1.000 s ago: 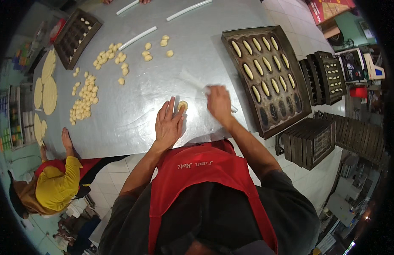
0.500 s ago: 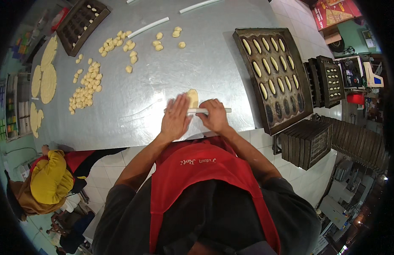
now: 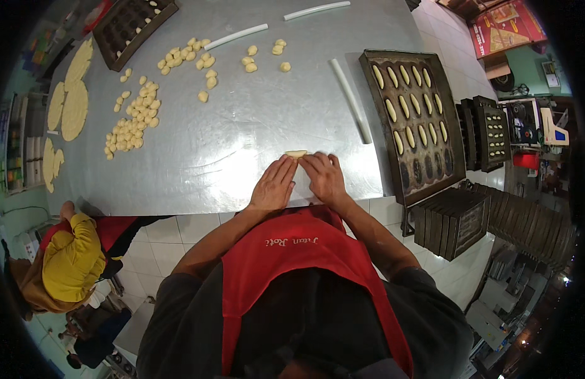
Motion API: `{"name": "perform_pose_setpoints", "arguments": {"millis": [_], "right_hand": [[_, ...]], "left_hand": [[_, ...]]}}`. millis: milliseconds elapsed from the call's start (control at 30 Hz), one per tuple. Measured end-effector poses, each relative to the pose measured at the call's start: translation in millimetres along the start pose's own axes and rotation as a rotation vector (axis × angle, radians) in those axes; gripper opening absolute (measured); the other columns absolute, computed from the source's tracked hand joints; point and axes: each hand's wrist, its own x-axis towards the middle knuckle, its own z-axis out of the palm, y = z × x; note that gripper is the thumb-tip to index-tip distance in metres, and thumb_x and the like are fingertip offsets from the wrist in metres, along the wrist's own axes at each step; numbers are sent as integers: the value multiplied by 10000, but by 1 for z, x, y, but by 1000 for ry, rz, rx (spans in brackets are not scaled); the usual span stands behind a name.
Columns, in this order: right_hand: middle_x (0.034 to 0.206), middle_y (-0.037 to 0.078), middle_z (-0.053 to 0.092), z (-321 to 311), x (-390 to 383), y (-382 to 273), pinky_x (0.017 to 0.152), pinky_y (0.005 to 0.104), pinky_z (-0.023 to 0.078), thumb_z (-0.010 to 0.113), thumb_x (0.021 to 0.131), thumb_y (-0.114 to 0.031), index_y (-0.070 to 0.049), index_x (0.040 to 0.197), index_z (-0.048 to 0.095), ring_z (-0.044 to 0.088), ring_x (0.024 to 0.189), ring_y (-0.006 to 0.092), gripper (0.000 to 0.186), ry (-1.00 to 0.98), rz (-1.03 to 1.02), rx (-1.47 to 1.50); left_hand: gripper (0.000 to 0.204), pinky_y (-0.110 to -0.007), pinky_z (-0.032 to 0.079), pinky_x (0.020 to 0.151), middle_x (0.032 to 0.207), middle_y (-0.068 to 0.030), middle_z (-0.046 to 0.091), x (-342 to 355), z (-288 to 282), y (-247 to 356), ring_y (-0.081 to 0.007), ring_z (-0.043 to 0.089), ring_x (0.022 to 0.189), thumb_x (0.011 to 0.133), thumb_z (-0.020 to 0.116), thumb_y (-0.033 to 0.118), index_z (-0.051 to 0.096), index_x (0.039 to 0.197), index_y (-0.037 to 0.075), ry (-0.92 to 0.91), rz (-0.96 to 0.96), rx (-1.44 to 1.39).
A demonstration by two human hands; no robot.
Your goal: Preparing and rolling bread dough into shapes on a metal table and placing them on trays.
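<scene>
A small flattened piece of pale dough (image 3: 296,153) lies on the steel table (image 3: 242,145) just beyond my fingertips. My left hand (image 3: 274,184) rests flat on the table, fingers touching the dough's near edge. My right hand (image 3: 324,177) lies flat beside it, fingertips at the same piece. Neither hand grips anything. A white rolling rod (image 3: 351,100) lies on the table past my right hand. To the right sits a dark baking tray (image 3: 441,151) with several oval dough pieces in its moulds.
Several small dough balls (image 3: 133,120) are heaped at the table's left, more near the far edge. Flat dough rounds (image 3: 72,108) lie far left. Another mould tray (image 3: 125,41) sits at the far left corner. Stacked trays (image 3: 453,221) stand at the right. A person in yellow (image 3: 71,259) crouches lower left.
The white rod has left my hands and lies on the table to the right. Both hands have come down flat behind the dough piece.
</scene>
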Motion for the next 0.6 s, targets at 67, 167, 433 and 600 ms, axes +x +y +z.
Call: {"name": "perform_pose_setpoints", "arguments": {"millis": [67,167,433,600], "right_hand": [[1301,120,733,-2,47,3,1061,510,473,662,777,21,-63,1224,796,643,1274,318,474,-78,45,-35],[1263,143,734,6,111,-12,1036,543,487,708,878,-60,-41,1133,779,654,1225,346,265,-350,277,118],[1796,292,255,23,32,-65,1337,678,169,638,1066,-475,-11,1733,315,188,1678,495,875,-278,243,-133],[1597,284,494,34,144,-25,1268,629,299,706,1034,-453,29,1581,491,421,1501,485,761,-17,176,-138]], "left_hand": [[448,-500,482,1177,1441,-233,620,7,-11,2,-425,593,1367,997,692,117,634,1407,-53,12,-21,-113],[382,-503,508,1108,1357,-225,645,15,-23,-12,-428,623,1268,985,698,92,650,1338,-44,86,-128,-281],[396,-488,529,1003,1175,-240,683,-81,-100,-231,-416,649,1102,970,730,170,686,1268,-86,839,-820,-108],[507,-489,570,888,1019,-189,729,-108,-177,-344,-384,691,948,959,828,343,708,1231,-67,617,-1345,296]]}}
